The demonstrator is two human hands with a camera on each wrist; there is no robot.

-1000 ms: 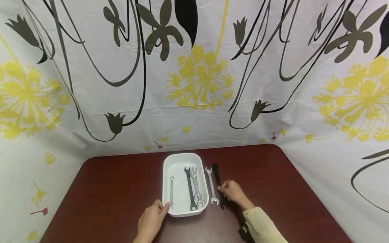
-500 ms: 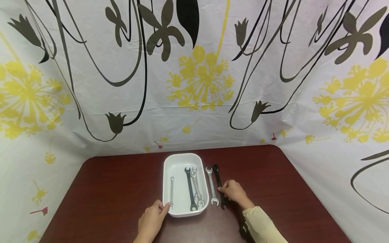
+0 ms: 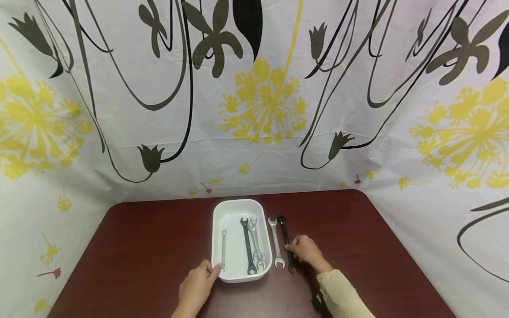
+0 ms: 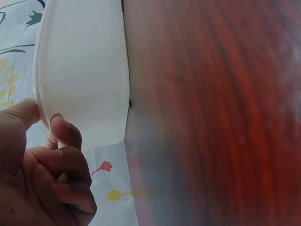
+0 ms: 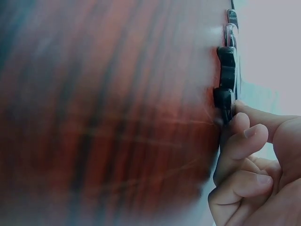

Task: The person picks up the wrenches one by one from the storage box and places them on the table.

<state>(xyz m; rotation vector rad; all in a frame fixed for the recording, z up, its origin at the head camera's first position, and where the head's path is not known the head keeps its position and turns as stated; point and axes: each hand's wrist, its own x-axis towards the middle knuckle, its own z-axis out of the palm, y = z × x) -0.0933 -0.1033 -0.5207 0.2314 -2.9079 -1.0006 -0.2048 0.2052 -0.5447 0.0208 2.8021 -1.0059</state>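
Observation:
At its near left corner, a white tray (image 3: 235,229) is pinched by my left hand (image 3: 195,283), thumb over the rim. The left wrist view shows this hand's (image 4: 54,174) other fingers curled beside the tray's wall. Inside the tray lie a small silver wrench (image 3: 224,249) at the left, and a dark grey wrench (image 3: 248,247) beside silver ones (image 3: 256,242) at the right. My right hand (image 3: 308,252) pinches a black wrench (image 3: 283,229) about its middle; it lies on the table. Between tray and black wrench is a silver open-end wrench (image 3: 276,243).
A dark red wooden table (image 3: 159,238) with rounded far corners carries everything. Behind and beside it hangs a white cloth (image 3: 246,154) with flower prints. A dark object (image 3: 318,300) shows at my right sleeve (image 3: 343,293).

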